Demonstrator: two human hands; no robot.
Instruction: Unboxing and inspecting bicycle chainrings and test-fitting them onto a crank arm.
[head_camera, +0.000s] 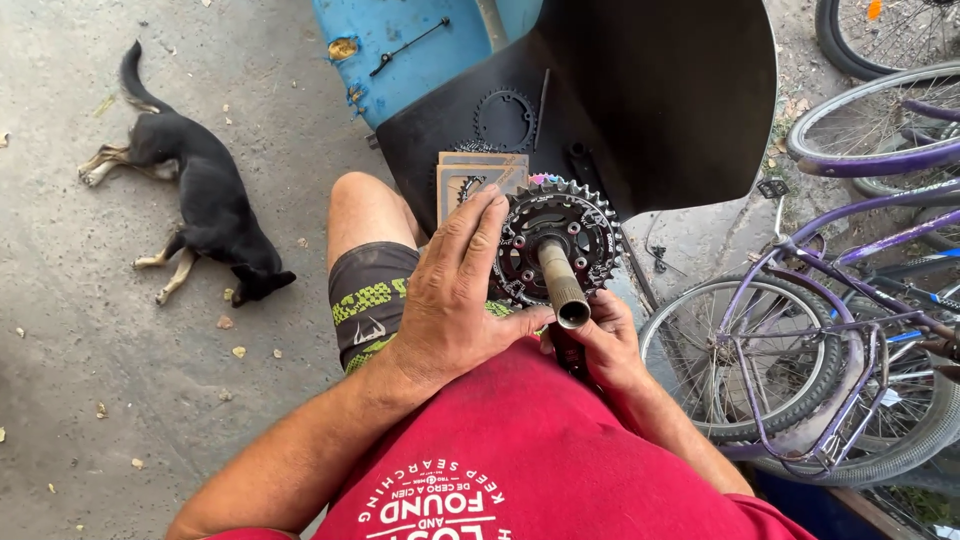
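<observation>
Head view: a seated person in a red printed shirt (520, 450) and dark patterned shorts (372, 300) holds a black toothed bicycle crankset (555, 240) against the lap, its dull grey metal axle (560, 283) pointing up toward the camera. The left hand (455, 300) lies over the chainrings, fingers (478, 232) spread flat across the teeth and thumb hooked beside the axle's open end. The right hand (605, 345) is closed around the crank arm just under that end; the arm itself is mostly hidden. The crankset is off any bicycle and appears whole, with no tool on it, so any work on it looks barely begun. Beyond the fingertips, a loose black chainring (505, 118) rests on a curved black sheet (660, 100), with flat cardboard packets (470, 172) at its near edge. Left of the fingers a black dog (200, 185) sleeps on the concrete floor (100, 380); to the right lean purple bicycles (850, 270).
</observation>
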